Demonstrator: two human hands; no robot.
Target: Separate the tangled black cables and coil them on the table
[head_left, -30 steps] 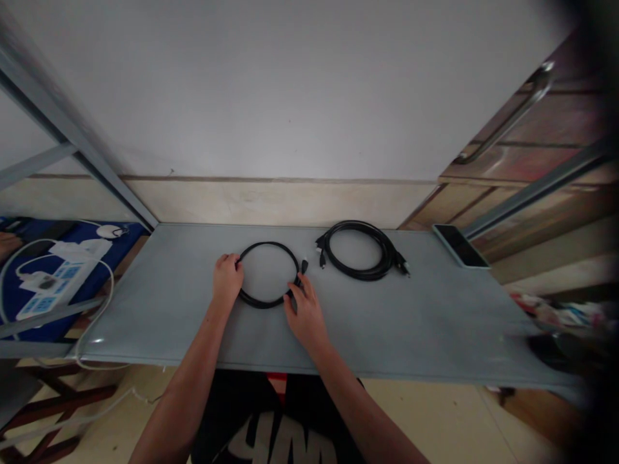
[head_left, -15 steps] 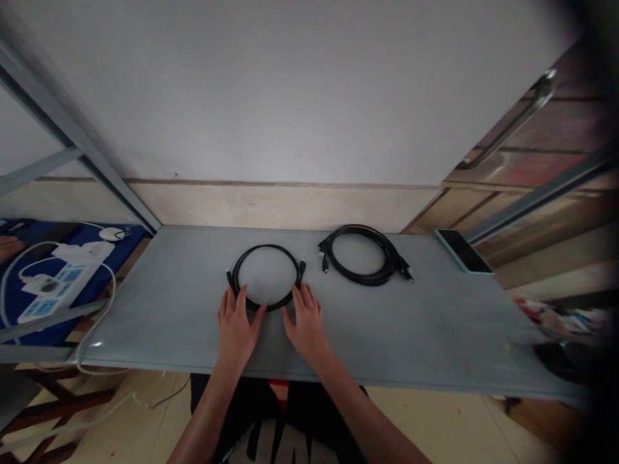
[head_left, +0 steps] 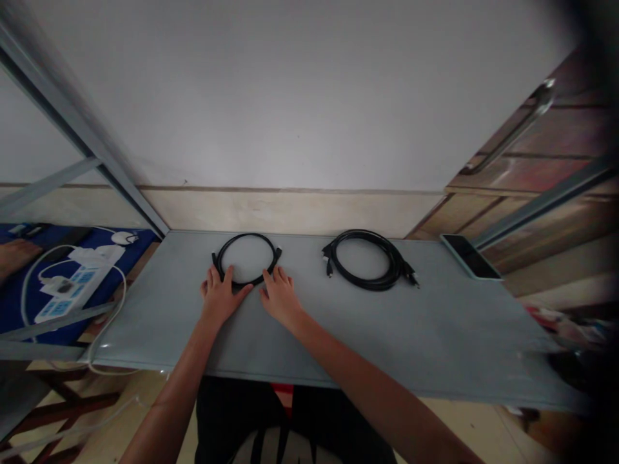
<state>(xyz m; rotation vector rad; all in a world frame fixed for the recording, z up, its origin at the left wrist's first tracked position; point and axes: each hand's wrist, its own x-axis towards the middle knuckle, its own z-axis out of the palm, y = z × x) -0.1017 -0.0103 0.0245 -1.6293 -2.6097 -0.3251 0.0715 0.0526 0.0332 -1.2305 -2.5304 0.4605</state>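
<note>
A thin black coiled cable [head_left: 248,235] lies on the grey table, left of the middle, its two plug ends sticking out at the coil's left and right. My left hand [head_left: 220,298] holds the coil's near left side, fingers over it and thumb toward the near edge. On the near right side, my right hand [head_left: 281,296] has its fingertips on the same coil, close to one plug. The fingertips partly cover the cable. Farther right, apart from both hands, lies a thicker black coiled cable [head_left: 370,283] with several connector ends.
A phone [head_left: 471,256] lies at the table's back right corner. The grey table [head_left: 377,348] meets a wall behind. Left, beyond a metal frame [head_left: 130,200], a power strip [head_left: 72,287] with white cords sits on a blue surface, near another person's hand [head_left: 18,256].
Both my hands have slid the thin coiled cable left and toward the wall, widening its gap from the thicker coil. The other person's hand shows more at the left edge.
</note>
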